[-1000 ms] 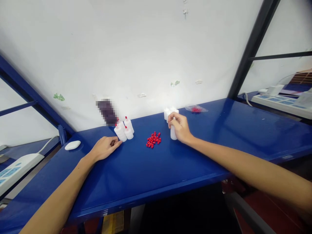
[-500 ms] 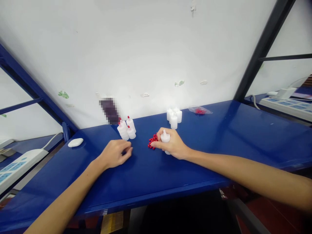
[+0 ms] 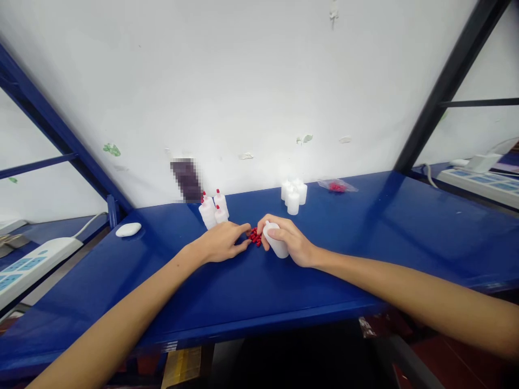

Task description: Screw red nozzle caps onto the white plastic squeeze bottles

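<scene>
My right hand [image 3: 294, 242] is wrapped round a white bottle [image 3: 278, 243], which tilts with its bare nozzle toward the upper left. At the left edge of a small pile of red caps [image 3: 256, 237] is my left hand [image 3: 224, 241], its thumb and forefinger apart with nothing visible between them. Behind my left hand stand several white bottles with red tips [image 3: 208, 213]. Farther back, right of centre, several white bottles [image 3: 293, 202] without red tips stand in a group.
The blue table [image 3: 259, 300] meets a white wall. A clear bag with red pieces [image 3: 337, 187] lies at the back right. A white oval object [image 3: 128, 229] rests on the left. Power strips [image 3: 40, 265] and metal frame posts flank the table.
My left hand has moved right to the red caps, and its thumb and forefinger have spread. The bottle in my right hand has tilted to the left. The view has shifted slightly.
</scene>
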`<state>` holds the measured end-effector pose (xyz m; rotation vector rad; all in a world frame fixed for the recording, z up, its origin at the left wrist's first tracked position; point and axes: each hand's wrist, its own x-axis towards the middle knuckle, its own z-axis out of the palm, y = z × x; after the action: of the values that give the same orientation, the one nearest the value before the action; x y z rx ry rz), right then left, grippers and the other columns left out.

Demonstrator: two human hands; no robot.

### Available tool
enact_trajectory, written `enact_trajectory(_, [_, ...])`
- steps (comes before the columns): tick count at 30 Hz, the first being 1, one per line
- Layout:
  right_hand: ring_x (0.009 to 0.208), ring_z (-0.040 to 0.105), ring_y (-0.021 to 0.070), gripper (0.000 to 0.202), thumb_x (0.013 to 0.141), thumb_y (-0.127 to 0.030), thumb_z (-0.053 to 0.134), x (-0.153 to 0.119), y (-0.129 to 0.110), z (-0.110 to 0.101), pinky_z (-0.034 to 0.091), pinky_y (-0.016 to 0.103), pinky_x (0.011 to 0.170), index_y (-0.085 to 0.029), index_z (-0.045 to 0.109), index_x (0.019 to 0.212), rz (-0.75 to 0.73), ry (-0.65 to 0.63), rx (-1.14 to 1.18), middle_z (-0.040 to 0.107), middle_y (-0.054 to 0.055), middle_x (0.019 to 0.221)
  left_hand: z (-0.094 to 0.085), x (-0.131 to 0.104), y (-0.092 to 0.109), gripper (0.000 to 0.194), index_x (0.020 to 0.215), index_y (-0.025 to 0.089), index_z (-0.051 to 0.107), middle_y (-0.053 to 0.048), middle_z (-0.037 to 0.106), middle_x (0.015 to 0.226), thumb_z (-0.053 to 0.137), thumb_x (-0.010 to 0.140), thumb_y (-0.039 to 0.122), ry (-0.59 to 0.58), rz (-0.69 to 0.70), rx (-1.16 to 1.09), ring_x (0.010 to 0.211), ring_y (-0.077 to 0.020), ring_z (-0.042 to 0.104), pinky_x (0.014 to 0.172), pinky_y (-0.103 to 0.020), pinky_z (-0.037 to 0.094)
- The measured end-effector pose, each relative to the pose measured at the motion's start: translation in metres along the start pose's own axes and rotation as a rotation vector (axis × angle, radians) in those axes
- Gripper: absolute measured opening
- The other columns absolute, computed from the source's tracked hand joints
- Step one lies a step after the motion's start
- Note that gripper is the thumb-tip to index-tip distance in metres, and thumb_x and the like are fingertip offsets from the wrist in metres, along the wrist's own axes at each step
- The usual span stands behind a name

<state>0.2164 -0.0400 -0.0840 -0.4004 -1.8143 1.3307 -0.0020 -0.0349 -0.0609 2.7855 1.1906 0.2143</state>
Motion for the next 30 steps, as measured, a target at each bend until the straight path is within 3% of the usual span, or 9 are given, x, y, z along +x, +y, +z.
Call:
enact_trajectory(4, [0.062, 0.052, 0.0150, 0.028, 0.092, -0.042, 0.045, -0.001, 0.000, -0.001, 0.041, 0.029, 0.066, -0.017, 0.056, 0.086, -0.013, 0.015, -0.083, 0.058, 0.000, 0.064, 0.007, -0.002, 0.001, 0.016, 0.095, 0.019, 0.056, -0.002, 0.063, 0.076, 0.043, 0.094, 0.029, 0.042, -0.005, 0.013, 0.064, -0.0160, 0.058, 0.058, -0.027, 0.037])
enact_trajectory(7, [0.061, 0.053, 0.0154, 0.028, 0.092, -0.044, 0.047, -0.002, 0.000, 0.000, 0.042, 0.029, 0.067, -0.018, 0.056, 0.089, -0.022, 0.020, -0.141, 0.059, -0.001, 0.061, 0.009, -0.004, 0.003, 0.015, 0.095, 0.019, 0.055, 0.003, 0.053, 0.062, 0.046, 0.093, 0.031, 0.113, -0.040, -0.106, 0.054, -0.0129, 0.049, 0.054, -0.025, 0.033])
enact_trajectory(10, [0.066, 0.056, 0.0158, 0.029, 0.092, -0.045, 0.049, -0.002, 0.000, 0.002, 0.043, 0.029, 0.068, -0.018, 0.057, 0.088, -0.033, 0.012, -0.201, 0.062, 0.001, 0.069, 0.010, -0.005, 0.015, 0.015, 0.096, 0.019, 0.051, 0.008, 0.040, 0.056, 0.047, 0.094, 0.033, 0.364, -0.057, -0.395, 0.047, -0.0090, 0.037, 0.049, -0.022, 0.029])
enact_trajectory(12, [0.070, 0.057, 0.0157, 0.030, 0.091, -0.047, 0.052, -0.003, 0.000, 0.005, 0.044, 0.028, 0.067, -0.018, 0.058, 0.085, -0.043, 0.021, -0.230, 0.062, 0.003, 0.077, 0.012, -0.004, 0.027, 0.015, 0.097, 0.019, 0.047, 0.008, 0.039, 0.057, 0.047, 0.095, 0.035, 0.549, -0.029, -0.592, 0.046, -0.0072, 0.034, 0.047, -0.021, 0.026])
enact_trajectory(14, [0.069, 0.056, 0.0149, 0.031, 0.090, -0.048, 0.054, -0.003, -0.001, 0.007, 0.044, 0.027, 0.064, -0.017, 0.057, 0.085, -0.033, 0.015, -0.239, 0.061, 0.003, 0.078, 0.014, -0.004, 0.040, 0.015, 0.100, 0.020, 0.045, 0.008, 0.042, 0.057, 0.047, 0.096, 0.035, 0.625, 0.027, -0.729, 0.046, -0.0067, 0.036, 0.045, -0.020, 0.025])
enact_trajectory(19, [0.060, 0.056, 0.0127, 0.026, 0.093, -0.045, 0.051, -0.004, -0.004, 0.009, 0.045, 0.026, 0.059, -0.019, 0.051, 0.094, 0.036, -0.076, -0.147, 0.059, -0.001, 0.071, 0.021, -0.005, 0.051, 0.015, 0.106, 0.022, 0.044, 0.005, 0.052, 0.062, 0.048, 0.097, 0.033, 0.621, 0.104, -0.832, 0.051, -0.0089, 0.052, 0.046, -0.019, 0.032])
enact_trajectory(23, [0.057, 0.049, 0.0107, 0.026, 0.093, -0.047, 0.051, -0.003, -0.002, 0.007, 0.043, 0.025, 0.056, -0.020, 0.047, 0.092, 0.026, -0.096, -0.117, 0.051, -0.004, 0.069, 0.021, -0.007, 0.049, 0.013, 0.105, 0.021, 0.044, 0.005, 0.053, 0.061, 0.049, 0.097, 0.030, 0.626, 0.130, -0.804, 0.047, -0.0071, 0.046, 0.044, -0.018, 0.028])
enact_trajectory(30, [0.062, 0.043, 0.0107, 0.026, 0.095, -0.046, 0.048, -0.001, -0.011, 0.007, 0.039, 0.024, 0.059, -0.021, 0.045, 0.089, 0.054, -0.163, -0.112, 0.044, -0.004, 0.072, 0.020, -0.009, 0.047, 0.013, 0.105, 0.022, 0.045, 0.008, 0.044, 0.057, 0.050, 0.097, 0.032, 0.599, 0.144, -0.918, 0.045, -0.0070, 0.041, 0.047, -0.018, 0.036])
